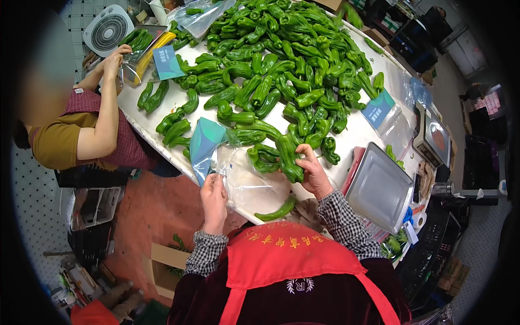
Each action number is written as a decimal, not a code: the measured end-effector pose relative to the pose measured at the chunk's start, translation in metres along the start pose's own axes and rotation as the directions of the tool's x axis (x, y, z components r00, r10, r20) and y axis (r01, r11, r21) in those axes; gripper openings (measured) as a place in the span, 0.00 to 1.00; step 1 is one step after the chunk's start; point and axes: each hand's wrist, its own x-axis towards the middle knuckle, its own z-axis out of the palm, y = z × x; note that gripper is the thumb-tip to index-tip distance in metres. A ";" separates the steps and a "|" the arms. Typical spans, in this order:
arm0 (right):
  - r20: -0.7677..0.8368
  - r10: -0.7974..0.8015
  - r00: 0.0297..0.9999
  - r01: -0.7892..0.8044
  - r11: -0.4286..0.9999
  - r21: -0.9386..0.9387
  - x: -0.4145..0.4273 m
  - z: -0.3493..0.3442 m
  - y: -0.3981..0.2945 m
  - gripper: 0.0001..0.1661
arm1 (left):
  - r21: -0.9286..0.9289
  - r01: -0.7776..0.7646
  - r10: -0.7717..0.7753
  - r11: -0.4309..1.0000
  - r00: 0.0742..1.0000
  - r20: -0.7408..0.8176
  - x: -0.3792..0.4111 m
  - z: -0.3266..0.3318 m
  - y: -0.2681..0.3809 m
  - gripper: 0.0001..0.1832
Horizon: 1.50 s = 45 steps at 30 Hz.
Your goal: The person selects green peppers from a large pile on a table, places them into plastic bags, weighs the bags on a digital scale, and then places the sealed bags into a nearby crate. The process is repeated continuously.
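My left hand (214, 197) pinches the edge of a clear plastic bag (250, 178) that has a blue-green printed panel (206, 146). In my right hand (312, 170) is a green pepper (289, 158), held upright between thumb and fingers just right of the bag. A few more peppers (263, 156) lie at the bag's far side; whether they are inside it I cannot tell. One slim pepper (277, 209) rests by the table's near edge, between my two hands. Beyond them spreads a large heap of green peppers (280, 61) on the white table (178, 158).
At the left a co-worker's hands (113, 61) hold another bag with peppers. A metal scale pan (382, 187) stands to my right, with a second scale (432, 134) behind it. Flat printed bags (380, 109) lie at the right. A white fan (108, 30) is at the far left.
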 end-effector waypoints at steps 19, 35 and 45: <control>0.378 0.059 0.924 0.320 0.422 -0.848 -0.018 0.078 0.077 0.50 | 0.491 -0.425 0.284 0.761 0.898 0.337 -0.074 0.028 -0.007 0.18; 0.478 0.142 0.867 0.281 0.653 -0.704 0.005 0.050 0.103 0.44 | 0.193 -0.072 -0.004 0.979 0.931 0.366 -0.082 0.029 -0.031 0.22; 0.236 0.221 0.946 0.199 0.177 -0.964 -0.034 0.046 0.057 0.18 | 0.055 0.035 -0.042 0.998 0.990 0.136 -0.061 0.008 -0.052 0.23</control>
